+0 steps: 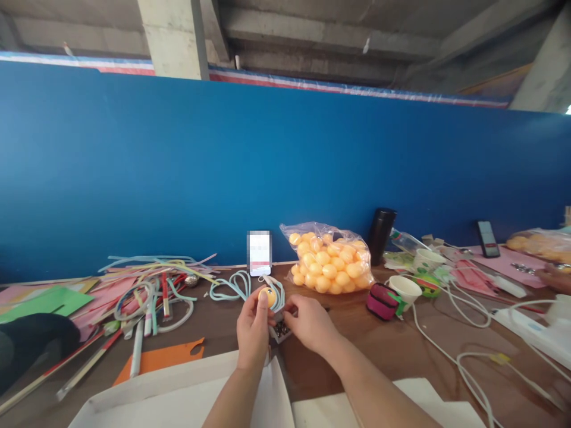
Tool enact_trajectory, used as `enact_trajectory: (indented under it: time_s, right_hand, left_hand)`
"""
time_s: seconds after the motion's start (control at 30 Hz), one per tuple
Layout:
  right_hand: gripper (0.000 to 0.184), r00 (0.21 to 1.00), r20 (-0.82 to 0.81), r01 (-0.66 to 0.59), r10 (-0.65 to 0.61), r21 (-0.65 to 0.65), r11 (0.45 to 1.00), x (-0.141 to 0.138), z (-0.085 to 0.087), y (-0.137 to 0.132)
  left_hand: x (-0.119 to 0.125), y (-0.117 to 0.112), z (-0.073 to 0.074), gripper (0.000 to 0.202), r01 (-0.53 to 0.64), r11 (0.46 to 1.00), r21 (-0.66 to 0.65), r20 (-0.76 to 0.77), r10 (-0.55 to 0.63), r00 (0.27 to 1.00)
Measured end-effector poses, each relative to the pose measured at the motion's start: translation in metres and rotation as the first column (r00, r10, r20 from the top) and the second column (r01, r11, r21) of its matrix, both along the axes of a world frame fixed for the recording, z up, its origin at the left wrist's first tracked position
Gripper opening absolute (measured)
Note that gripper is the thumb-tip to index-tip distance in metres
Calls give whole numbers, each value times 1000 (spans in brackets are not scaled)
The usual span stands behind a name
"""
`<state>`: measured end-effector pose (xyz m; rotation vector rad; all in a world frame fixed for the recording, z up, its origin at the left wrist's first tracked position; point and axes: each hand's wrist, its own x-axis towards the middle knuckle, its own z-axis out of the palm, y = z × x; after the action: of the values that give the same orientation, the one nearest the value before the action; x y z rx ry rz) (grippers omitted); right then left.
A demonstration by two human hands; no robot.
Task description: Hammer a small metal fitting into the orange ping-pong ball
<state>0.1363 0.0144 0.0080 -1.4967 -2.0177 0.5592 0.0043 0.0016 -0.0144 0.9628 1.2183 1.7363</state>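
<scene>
An orange ping-pong ball (pixel 268 296), with a small pale and dark spot on its face, is held upright in my left hand (pixel 254 324), between thumb and fingers. Just to the right, my right hand (pixel 309 321) has its fingertips pinched together at a small open box (pixel 281 339) of small dark, shiny pieces. Whatever lies in that pinch is too small to make out. Behind both hands is a coil of light blue cord (pixel 241 286), and a propped-up phone (pixel 260 252) stands against the blue wall.
A clear bag of orange balls (pixel 328 264) sits behind my right hand. Leftward lie tangled tubes (pixel 154 297) and coloured paper (pixel 49 300). A white tray (pixel 178 386) is in front. Rightward are a paper cup (pixel 405 291), white cables (pixel 464 359) and another person's hand (pixel 555 277).
</scene>
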Motion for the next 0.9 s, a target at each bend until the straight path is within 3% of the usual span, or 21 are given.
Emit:
enact_trajectory:
  time_s: [0.27, 0.47, 0.67, 0.9]
  right_hand:
    - [5, 942, -333, -36, -45, -233, 972, 1, -18, 12]
    - [6, 905, -421, -71, -55, -278, 958, 0, -21, 13]
    - [17, 952, -305, -54, -20, -233, 971, 1, -17, 11]
    - [16, 997, 47, -66, 67, -38, 997, -1, -6, -7]
  left_hand:
    - [-2, 1, -2, 62, 6, 1000, 5, -32, -6, 999]
    - [-2, 1, -2, 61, 15, 1000, -15, -36, -16, 999]
    - [-2, 1, -3, 63, 11, 1000, -6, -27, -11, 1000]
    - [0, 0, 0, 61, 27, 999, -21, -26, -28, 999]
